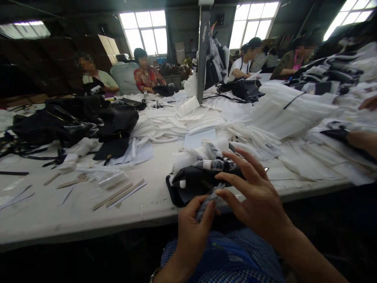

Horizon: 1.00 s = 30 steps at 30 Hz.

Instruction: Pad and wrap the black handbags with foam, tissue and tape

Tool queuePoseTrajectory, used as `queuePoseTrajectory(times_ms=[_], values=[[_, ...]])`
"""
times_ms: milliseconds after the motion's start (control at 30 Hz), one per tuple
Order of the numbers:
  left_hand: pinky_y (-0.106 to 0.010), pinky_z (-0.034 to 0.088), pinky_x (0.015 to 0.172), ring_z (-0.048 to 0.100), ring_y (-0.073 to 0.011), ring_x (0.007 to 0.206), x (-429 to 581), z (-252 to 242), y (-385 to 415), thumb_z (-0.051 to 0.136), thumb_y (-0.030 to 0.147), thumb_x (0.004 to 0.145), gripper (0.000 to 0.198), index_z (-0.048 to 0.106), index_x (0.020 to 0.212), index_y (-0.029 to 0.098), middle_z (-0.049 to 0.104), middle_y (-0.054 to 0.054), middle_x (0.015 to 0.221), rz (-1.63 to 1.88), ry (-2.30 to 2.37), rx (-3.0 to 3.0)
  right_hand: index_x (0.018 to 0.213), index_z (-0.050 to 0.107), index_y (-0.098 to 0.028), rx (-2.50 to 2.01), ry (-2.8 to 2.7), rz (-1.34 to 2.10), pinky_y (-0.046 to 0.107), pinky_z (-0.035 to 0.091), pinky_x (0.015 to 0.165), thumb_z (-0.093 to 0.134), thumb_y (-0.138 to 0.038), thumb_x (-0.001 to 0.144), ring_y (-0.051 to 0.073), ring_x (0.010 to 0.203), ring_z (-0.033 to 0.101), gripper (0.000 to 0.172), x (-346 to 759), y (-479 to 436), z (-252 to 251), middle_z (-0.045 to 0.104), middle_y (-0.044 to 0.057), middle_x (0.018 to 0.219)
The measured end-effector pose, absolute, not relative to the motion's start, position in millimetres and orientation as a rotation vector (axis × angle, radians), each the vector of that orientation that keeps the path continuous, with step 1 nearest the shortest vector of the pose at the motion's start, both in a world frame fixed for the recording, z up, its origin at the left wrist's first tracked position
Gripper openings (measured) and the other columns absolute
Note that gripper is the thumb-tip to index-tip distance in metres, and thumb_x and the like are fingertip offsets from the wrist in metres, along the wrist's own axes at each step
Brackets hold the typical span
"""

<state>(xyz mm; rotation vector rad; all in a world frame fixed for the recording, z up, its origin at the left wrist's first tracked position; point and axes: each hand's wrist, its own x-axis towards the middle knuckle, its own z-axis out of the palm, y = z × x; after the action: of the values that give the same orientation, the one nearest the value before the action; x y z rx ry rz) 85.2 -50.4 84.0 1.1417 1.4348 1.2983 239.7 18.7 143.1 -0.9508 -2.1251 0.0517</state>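
Observation:
My left hand (194,228) is closed around a small crumpled piece of grey wrapping (203,206) just off the table's front edge. At the upper end of that piece is my right hand (253,188), its fingers spread and the thumb and forefinger apart near it; whether they touch it I cannot tell. Just beyond the hands a black handbag (188,188) lies on the table. On it rest white padding (188,157) and a strap part wrapped in clear plastic (219,164). My right hand hides part of the bag's right side.
The white table (73,220) bears a heap of black bags (118,122) at left, cardboard strips (120,196) and white foam tubes (165,125). A metal post (202,55) rises mid-table. Foam sheets (294,110) lie at right, near another person's arm (363,141). Several people sit across.

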Motion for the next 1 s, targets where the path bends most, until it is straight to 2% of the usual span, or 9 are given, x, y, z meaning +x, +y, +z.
queuePoseTrajectory(times_ms=[100,233,400,533,633,733,833,900,1000], values=[[-0.024,0.047,0.065,0.064,-0.0172,0.07,87,81,-50,0.062,0.04,0.09,0.024,0.073,0.092,0.019,0.072,-0.003,0.077,1.354,1.419,1.221,0.088,0.073,-0.022,-0.993,-2.227,-0.086,0.063,0.015,0.12,0.069,-0.045,0.083,0.042,0.147,0.022,0.023,227,23,148,0.038,0.005,0.157],[-0.023,0.046,0.063,0.063,-0.0162,0.07,88,78,-49,0.063,0.037,0.089,0.021,0.073,0.091,0.019,0.072,-0.002,0.079,1.358,1.459,1.266,0.079,0.071,-0.022,-0.992,-2.294,-0.005,0.063,0.009,0.12,0.07,-0.037,0.082,0.04,0.148,0.019,0.015,218,23,142,0.036,0.004,0.158],[-0.022,0.047,0.069,0.064,-0.0152,0.074,86,81,-49,0.062,0.038,0.091,0.021,0.073,0.095,0.021,0.073,-0.002,0.08,1.356,1.392,1.222,0.078,0.074,-0.025,-0.918,-2.218,0.251,0.061,0.02,0.119,0.069,-0.028,0.085,0.035,0.147,0.025,0.009,223,28,144,0.044,0.001,0.153],[-0.018,0.037,0.05,0.049,-0.0069,0.053,84,85,-50,0.06,0.045,0.091,0.029,0.071,0.097,0.019,0.066,-0.001,0.071,1.29,1.241,0.961,0.084,0.078,-0.029,-0.802,-2.171,0.469,0.051,0.033,0.117,0.07,-0.027,0.086,0.032,0.146,0.03,0.008,239,29,146,0.048,0.0,0.15],[-0.015,0.022,0.041,0.033,-0.0013,0.044,85,89,-50,0.061,0.046,0.091,0.033,0.068,0.102,0.016,0.063,0.0,0.07,1.254,1.075,0.756,0.09,0.078,-0.03,-0.69,-2.189,0.402,0.052,0.036,0.114,0.072,-0.022,0.085,0.033,0.144,0.032,0.011,254,30,136,0.052,0.001,0.147],[-0.015,0.016,0.041,0.027,0.0014,0.043,86,91,-49,0.063,0.043,0.091,0.03,0.066,0.094,0.013,0.06,0.001,0.07,1.231,0.95,0.592,0.094,0.078,-0.033,-0.579,-2.238,0.165,0.057,0.036,0.113,0.074,-0.017,0.082,0.033,0.142,0.036,0.021,269,37,117,0.057,0.001,0.142],[-0.015,0.016,0.041,0.023,0.0024,0.042,85,91,-48,0.065,0.041,0.09,0.028,0.061,0.086,0.013,0.059,0.002,0.072,1.239,0.901,0.478,0.09,0.077,-0.03,-0.53,-2.307,-0.04,0.059,0.035,0.113,0.078,-0.02,0.078,0.033,0.137,0.044,0.016,284,40,97,0.062,0.003,0.136],[-0.015,0.017,0.042,0.023,0.0023,0.043,84,90,-47,0.065,0.04,0.09,0.027,0.06,0.086,0.014,0.058,0.002,0.073,1.258,0.926,0.48,0.086,0.075,-0.026,-0.571,-2.273,-0.067,0.052,0.042,0.11,0.079,-0.021,0.078,0.031,0.13,0.052,0.01,289,34,88,0.067,0.005,0.129],[-0.015,0.018,0.042,0.026,0.0017,0.044,86,88,-46,0.062,0.042,0.092,0.028,0.062,0.093,0.014,0.058,0.003,0.072,1.248,1.018,0.592,0.093,0.075,-0.025,-0.835,-2.0,0.186,0.039,0.054,0.096,0.072,-0.019,0.084,0.024,0.11,0.066,0.012,284,16,85,0.074,0.004,0.113]])
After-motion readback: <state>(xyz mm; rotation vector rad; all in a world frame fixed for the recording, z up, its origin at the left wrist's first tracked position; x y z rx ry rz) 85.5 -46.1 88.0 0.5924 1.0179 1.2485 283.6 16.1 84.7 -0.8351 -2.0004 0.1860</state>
